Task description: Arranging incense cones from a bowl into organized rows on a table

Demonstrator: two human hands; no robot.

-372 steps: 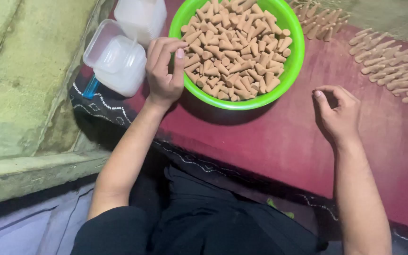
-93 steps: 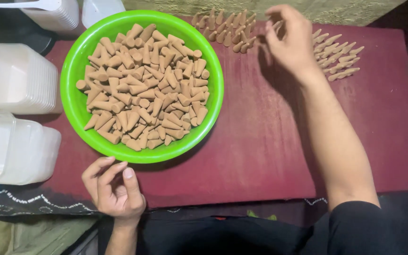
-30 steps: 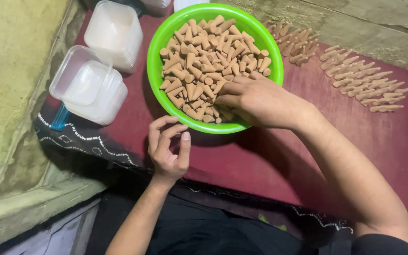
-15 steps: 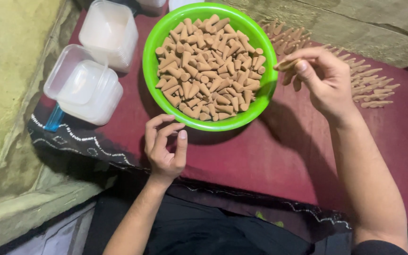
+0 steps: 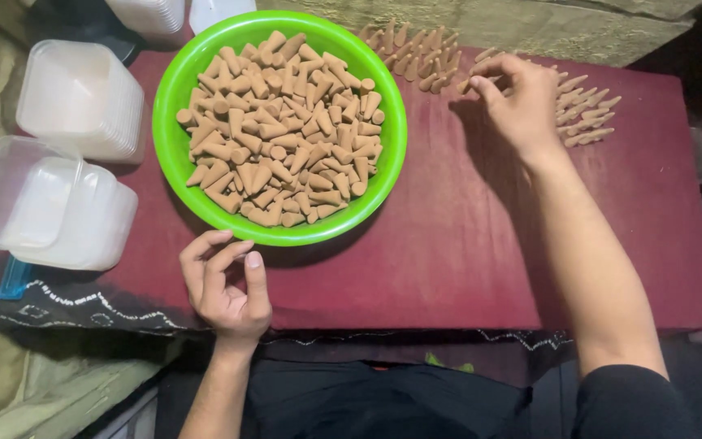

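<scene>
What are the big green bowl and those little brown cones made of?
The round bright green bowl looks like plastic: a smooth, even colour with a soft shine on its rim. The small tan cones look like pressed powder or clay, dull and matte with no shine; the picture cannot settle which. The right hand is at more of them.

From my remote seat I see the bowl (image 5: 174,138) as bright green plastic, smooth and glossy along its rim. The cones (image 5: 282,130) heaped in it look matt, dry and slightly chalky — a pressed tan powder. The table (image 5: 465,244) wears a dark red cloth, matt and finely woven, with a stitched white edge. The stacked containers (image 5: 46,203) are translucent white plastic — smooth, faintly shiny. The wall (image 5: 546,28) behind looks rough, like bare stone.
</scene>
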